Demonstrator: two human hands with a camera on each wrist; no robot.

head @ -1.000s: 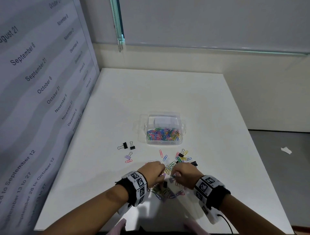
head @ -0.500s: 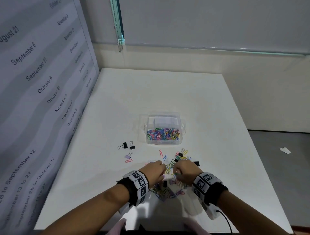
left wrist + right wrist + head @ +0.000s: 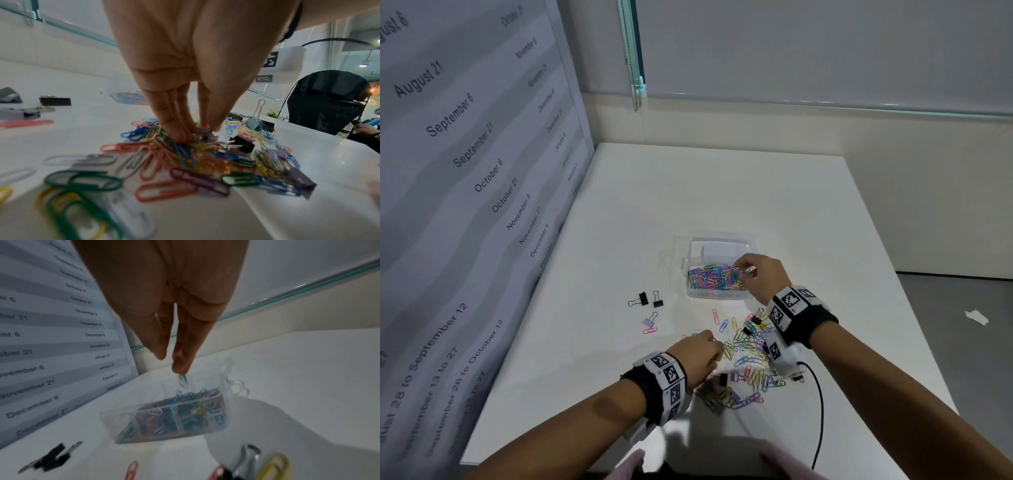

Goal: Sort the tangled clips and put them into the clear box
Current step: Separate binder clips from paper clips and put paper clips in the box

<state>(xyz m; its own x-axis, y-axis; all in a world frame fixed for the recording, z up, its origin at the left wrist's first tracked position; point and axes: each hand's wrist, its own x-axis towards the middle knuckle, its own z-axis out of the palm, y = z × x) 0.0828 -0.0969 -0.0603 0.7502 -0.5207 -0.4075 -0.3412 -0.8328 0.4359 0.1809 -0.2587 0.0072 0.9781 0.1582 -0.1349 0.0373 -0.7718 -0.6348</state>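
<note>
The clear box (image 3: pixel 749 240) sits mid-table, its near compartment full of coloured paper clips (image 3: pixel 714 278). My right hand (image 3: pixel 743 270) hovers over that compartment and pinches a single pale paper clip (image 3: pixel 183 381) between thumb and fingertips, just above the box (image 3: pixel 123 415). Nearer me lies the tangled pile of clips (image 3: pixel 751 346). My left hand (image 3: pixel 717 347) is down on the pile's left side. In the left wrist view its fingertips (image 3: pixel 179 136) and thumb close around a small purple binder clip (image 3: pixel 203 133) within the pile (image 3: pixel 185 162).
Two black binder clips (image 3: pixel 643 299) (image 3: pixel 657 302), a purple binder clip (image 3: pixel 650 321) and a pink paper clip (image 3: pixel 650 330) lie left of the box. A calendar panel (image 3: pixel 465 205) walls the table's left side. A black cable (image 3: pixel 821 404) trails from my right wrist.
My right hand has left the pile and risen forward to the box with a paper clip. The left hand stayed on the pile.
</note>
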